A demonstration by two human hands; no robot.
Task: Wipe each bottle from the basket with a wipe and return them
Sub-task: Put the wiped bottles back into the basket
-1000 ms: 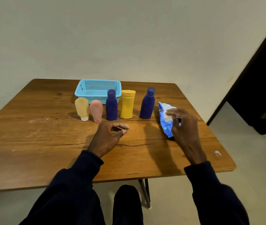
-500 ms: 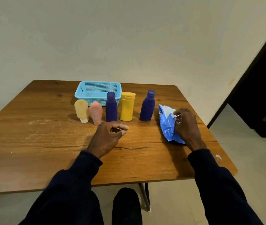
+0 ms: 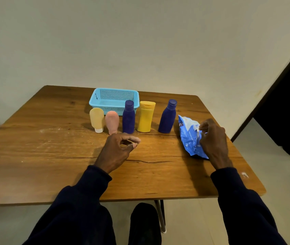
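Observation:
A light blue mesh basket sits empty at the back of the wooden table. In front of it stand several bottles in a row: a beige one, a pink one, a dark blue one, a yellow one and a second dark blue one. A blue pack of wipes lies to the right of the row. My right hand rests on the pack and pinches a bit of white wipe at its opening. My left hand rests on the table before the bottles, fingers loosely curled, holding nothing.
The table's right edge runs close beside the wipes pack. A dark doorway opens at the right. A plain wall stands behind the table. My knees and a table leg show below the front edge.
My right hand has slid down the wipes pack and now pinches white wipe at its opening; the pack has shifted slightly. My left hand has stayed in place.

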